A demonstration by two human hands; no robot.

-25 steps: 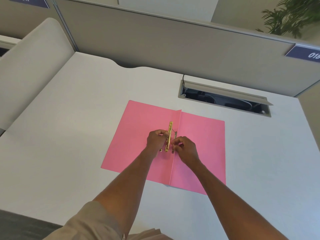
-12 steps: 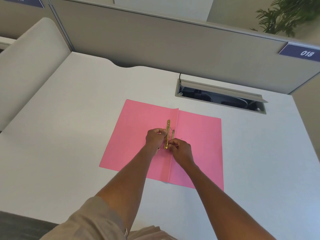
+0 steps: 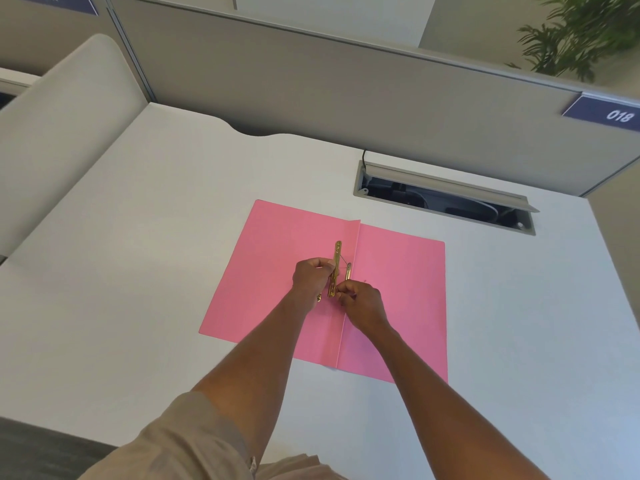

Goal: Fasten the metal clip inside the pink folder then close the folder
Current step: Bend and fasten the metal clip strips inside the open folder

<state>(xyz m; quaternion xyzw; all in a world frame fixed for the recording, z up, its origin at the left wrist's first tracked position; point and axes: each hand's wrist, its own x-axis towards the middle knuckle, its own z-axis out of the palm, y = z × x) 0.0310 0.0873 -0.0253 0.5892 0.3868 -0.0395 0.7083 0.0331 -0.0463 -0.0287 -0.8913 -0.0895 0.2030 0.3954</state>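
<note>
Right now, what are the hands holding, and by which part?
Both hold the clip in the open folder. The left hand pinches the gold bar at its middle; the right hand pinches the thin prong near its lower end.

A single head-worn wide-angle camera supplies the only view. It looks forward and steeply down from above the near edge of the white desk (image 3: 138, 271), with both forearms entering from the bottom of the frame. The open pink folder (image 3: 277, 271) lies near frame centre, at arm's reach. The upper frame takes in the grey partition (image 3: 311, 91), which bows under lens distortion. No second view overlaps this one.
</note>
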